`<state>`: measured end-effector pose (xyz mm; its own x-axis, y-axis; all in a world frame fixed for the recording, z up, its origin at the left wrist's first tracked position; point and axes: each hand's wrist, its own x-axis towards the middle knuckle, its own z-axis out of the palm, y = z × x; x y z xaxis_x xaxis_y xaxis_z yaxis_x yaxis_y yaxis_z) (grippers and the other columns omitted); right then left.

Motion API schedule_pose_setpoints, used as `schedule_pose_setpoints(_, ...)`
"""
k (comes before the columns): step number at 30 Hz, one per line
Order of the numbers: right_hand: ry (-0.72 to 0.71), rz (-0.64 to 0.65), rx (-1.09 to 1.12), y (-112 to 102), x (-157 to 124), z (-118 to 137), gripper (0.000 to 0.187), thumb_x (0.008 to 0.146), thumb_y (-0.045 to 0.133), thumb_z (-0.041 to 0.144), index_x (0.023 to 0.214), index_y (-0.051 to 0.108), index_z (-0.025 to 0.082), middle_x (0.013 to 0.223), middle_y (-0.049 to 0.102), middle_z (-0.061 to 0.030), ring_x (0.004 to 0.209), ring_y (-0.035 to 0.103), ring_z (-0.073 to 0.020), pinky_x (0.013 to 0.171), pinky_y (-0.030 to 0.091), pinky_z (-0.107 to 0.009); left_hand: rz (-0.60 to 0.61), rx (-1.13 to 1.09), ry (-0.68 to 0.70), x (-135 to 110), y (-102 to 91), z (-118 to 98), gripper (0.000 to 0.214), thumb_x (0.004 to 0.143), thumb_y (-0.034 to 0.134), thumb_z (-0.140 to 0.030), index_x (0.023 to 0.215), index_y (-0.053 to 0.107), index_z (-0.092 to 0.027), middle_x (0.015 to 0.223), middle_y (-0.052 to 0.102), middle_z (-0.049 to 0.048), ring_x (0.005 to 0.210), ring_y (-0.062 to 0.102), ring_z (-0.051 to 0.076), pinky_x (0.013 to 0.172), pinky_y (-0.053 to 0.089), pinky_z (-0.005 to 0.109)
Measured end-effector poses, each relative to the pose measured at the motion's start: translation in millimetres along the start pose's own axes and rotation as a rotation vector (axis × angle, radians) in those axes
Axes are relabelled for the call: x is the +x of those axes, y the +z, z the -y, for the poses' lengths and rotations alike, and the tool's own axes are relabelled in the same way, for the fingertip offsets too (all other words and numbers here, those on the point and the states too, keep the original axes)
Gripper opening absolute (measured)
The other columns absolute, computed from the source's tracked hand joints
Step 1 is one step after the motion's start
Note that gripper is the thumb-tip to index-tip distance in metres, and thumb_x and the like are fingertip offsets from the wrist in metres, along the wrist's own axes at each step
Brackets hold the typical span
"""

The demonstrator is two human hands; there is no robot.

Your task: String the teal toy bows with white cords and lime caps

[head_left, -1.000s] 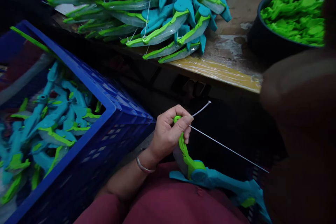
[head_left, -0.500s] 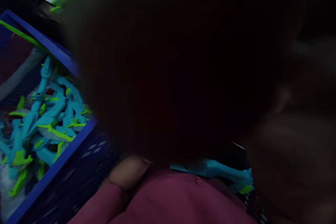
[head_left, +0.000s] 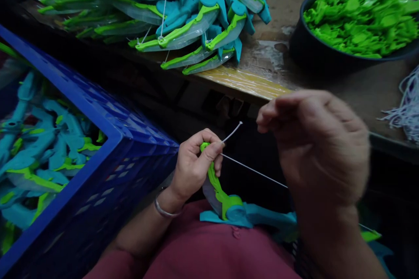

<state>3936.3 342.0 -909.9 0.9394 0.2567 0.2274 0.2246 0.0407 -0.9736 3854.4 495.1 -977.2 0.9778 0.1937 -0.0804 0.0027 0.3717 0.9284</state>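
Note:
My left hand (head_left: pixel 198 161) is closed round the green tip of a blue-and-green toy bow (head_left: pixel 244 211). The bow lies crosswise against my shirt, with a clear plastic piece under its green limb. A short loose end of white string (head_left: pixel 232 131) sticks up past my left thumb. From the same tip the bowstring (head_left: pixel 253 169) runs taut to the lower right, passes behind my right wrist and reaches the far green tip. My right hand (head_left: pixel 322 148) is raised beside the loose end, apart from it, fingers curled together. Its fingertips are slightly blurred, and what they hold, if anything, is hidden.
A blue crate (head_left: pixel 114 139) of similar blue and green parts stands at the left. Strung bows (head_left: pixel 193 26) are piled on the table's edge. A dark tub (head_left: pixel 301 45) of small green parts and a bundle of white strings (head_left: pixel 406 104) are at the right.
The large dark blur that covered the middle of the view has gone. My right hand now shows at the right, and my left hand with the bow tip and string is in sight.

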Motion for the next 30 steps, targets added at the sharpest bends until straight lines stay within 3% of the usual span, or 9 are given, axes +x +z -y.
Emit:
schedule_pose_setpoints(3, 0.041, -0.057, -0.016, -3, -8, -25, 0.012, 0.098, 0.065, 0.020, 0.095, 0.076, 0.024, 0.085, 0.069, -0.0003, 0.079, 0.064, -0.0133, 0.073, 0.053, -0.027, 0.004, 0.013, -0.001, 0, -0.2, 0, 0.017, 0.098, 0.064, -0.029, 0.084, 0.061, -0.020, 0.058, 0.053, -0.0043, 0.046, 0.051, 0.011, 0.042, 0.042, 0.024)
schedule_pose_setpoints(7, 0.081, 0.052, -0.168, 0, -22, -43, 0.008, 0.095, 0.069, 0.023, 0.096, 0.077, 0.024, 0.090, 0.071, -0.0005, 0.084, 0.066, -0.0160, 0.075, 0.053, -0.028, 0.015, 0.035, -0.004, 0, 1.3, -2, 0.016, 0.098, 0.064, -0.029, 0.084, 0.061, -0.020, 0.062, 0.053, -0.0037, 0.048, 0.052, 0.011, 0.044, 0.044, 0.025)
schedule_pose_setpoints(11, 0.014, 0.079, -0.057, 13, -24, -36, 0.013, 0.095, 0.067, 0.018, 0.098, 0.077, 0.025, 0.099, 0.072, -0.0011, 0.092, 0.067, -0.0158, 0.081, 0.055, -0.028, 0.025, 0.063, 0.008, -2, 3.3, -3, 0.017, 0.099, 0.063, -0.028, 0.084, 0.061, -0.020, 0.064, 0.053, -0.0033, 0.051, 0.053, 0.011, 0.045, 0.044, 0.024)
schedule_pose_setpoints(19, -0.019, 0.118, 0.081, 26, -20, -23, 0.010, 0.093, 0.069, 0.015, 0.090, 0.075, 0.023, 0.094, 0.067, -0.0022, 0.092, 0.066, -0.0167, 0.079, 0.059, -0.028, 0.017, 0.057, -0.020, -5, -1.9, 0, 0.017, 0.099, 0.063, -0.031, 0.087, 0.061, -0.020, 0.062, 0.055, -0.0043, 0.049, 0.054, 0.009, 0.047, 0.046, 0.022)
schedule_pose_setpoints(24, -0.090, 0.229, 0.065, 24, -20, -26, 0.013, 0.095, 0.068, 0.012, 0.098, 0.076, 0.021, 0.103, 0.069, -0.0033, 0.095, 0.067, -0.0151, 0.082, 0.057, -0.028, 0.014, 0.058, -0.010, -4, -5.6, 2, 0.015, 0.098, 0.063, -0.030, 0.088, 0.062, -0.019, 0.063, 0.055, -0.0040, 0.049, 0.053, 0.009, 0.047, 0.045, 0.021)
schedule_pose_setpoints(30, -0.253, 0.359, 0.004, 25, -18, -27, 0.010, 0.095, 0.065, 0.009, 0.097, 0.072, 0.015, 0.096, 0.069, -0.0060, 0.098, 0.064, -0.0168, 0.089, 0.053, -0.033, 0.023, 0.080, 0.066, -2, -9.0, 3, 0.012, 0.096, 0.066, -0.026, 0.087, 0.063, -0.019, 0.077, 0.055, -0.0031, 0.054, 0.053, 0.006, 0.052, 0.042, 0.020)
